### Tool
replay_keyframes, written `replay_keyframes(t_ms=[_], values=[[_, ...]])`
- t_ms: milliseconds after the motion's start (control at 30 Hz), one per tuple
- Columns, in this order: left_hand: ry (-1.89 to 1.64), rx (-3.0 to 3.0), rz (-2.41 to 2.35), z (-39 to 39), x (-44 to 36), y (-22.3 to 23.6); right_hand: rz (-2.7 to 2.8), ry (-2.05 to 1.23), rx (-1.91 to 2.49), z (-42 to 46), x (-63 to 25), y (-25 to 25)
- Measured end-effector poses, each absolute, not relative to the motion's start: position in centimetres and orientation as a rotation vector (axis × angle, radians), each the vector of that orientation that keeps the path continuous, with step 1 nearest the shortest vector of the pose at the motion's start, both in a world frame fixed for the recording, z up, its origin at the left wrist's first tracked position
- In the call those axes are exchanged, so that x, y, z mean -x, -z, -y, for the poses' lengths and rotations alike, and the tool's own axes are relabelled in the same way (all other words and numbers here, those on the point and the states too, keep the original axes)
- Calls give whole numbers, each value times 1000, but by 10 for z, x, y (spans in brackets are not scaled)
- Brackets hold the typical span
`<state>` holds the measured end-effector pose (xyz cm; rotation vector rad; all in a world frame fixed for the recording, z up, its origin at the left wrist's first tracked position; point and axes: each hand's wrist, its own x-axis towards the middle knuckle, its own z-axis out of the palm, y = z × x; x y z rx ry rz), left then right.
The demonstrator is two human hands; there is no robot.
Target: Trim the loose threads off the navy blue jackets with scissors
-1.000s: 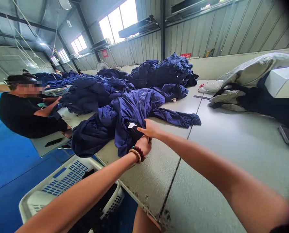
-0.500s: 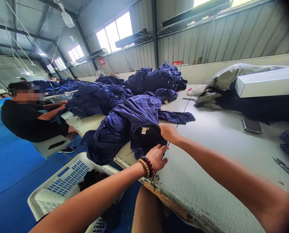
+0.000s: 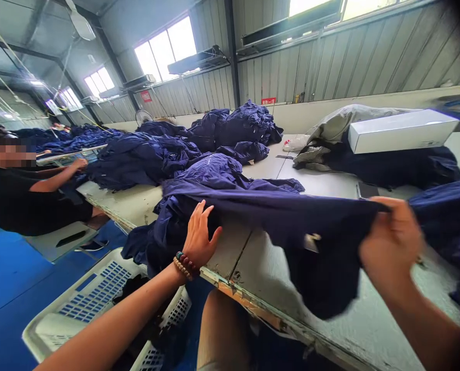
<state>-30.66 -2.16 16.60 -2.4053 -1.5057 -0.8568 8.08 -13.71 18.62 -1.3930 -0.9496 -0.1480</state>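
My right hand (image 3: 390, 242) is closed on a navy garment (image 3: 291, 216) and holds it stretched across the grey table (image 3: 330, 319), lifted off the surface. A small white label hangs from the cloth near that hand. My left hand (image 3: 199, 237), with a bead bracelet on the wrist, lies open with fingers spread on the heap of navy garments (image 3: 210, 180) at the table's near edge. The stretched garment runs from that heap to my right hand.
More navy piles (image 3: 137, 154) cover the table's far left. A white box (image 3: 399, 131) rests on dark cloth at the right, with a phone (image 3: 367, 190) below it. A white plastic basket (image 3: 98, 304) stands on the blue floor. A person in black (image 3: 24, 196) sits at the left.
My right hand has pulled a navy garment out of the heap, rightward and toward me. My left hand let go of the cloth and now lies flat on the heap.
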Motion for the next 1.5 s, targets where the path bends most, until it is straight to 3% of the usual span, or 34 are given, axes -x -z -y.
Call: replay_keyframes(t_ms=[100,167,333,500,733,900,967,1033,1100,1200,1267,1400,1500], values=[[730,2476,1424,21,290,-160,870,207,1486,164,-124,-194],[518,2606,1347,20,267,-151,1055,51,1640,169,-141,-186],[-129,3017,1192,24,198,-106,1624,-445,2132,165,-121,-110],[-107,2949,1387,47,163,-85,1925,-224,2360,152,-96,-53],[-84,3179,1838,121,122,-100,2490,-246,1957,51,-148,-88],[178,3666,2224,157,58,-118,2397,-72,1922,-9,-125,-125],[26,3882,1990,158,47,-135,2252,1,1997,-14,-105,-136],[-237,4054,1400,152,56,-155,2084,30,2101,-1,-88,-138],[-282,3977,972,134,78,-174,1914,-85,2201,29,-78,-128],[121,3507,1117,78,116,-186,1709,-409,2311,91,-77,-94],[285,3213,1062,26,132,-177,1665,-451,2397,125,-85,-68],[-51,2899,1291,-55,143,-126,1726,-267,2419,146,-118,-35],[-92,2791,1461,-56,139,-89,1837,-234,2357,125,-156,-31]])
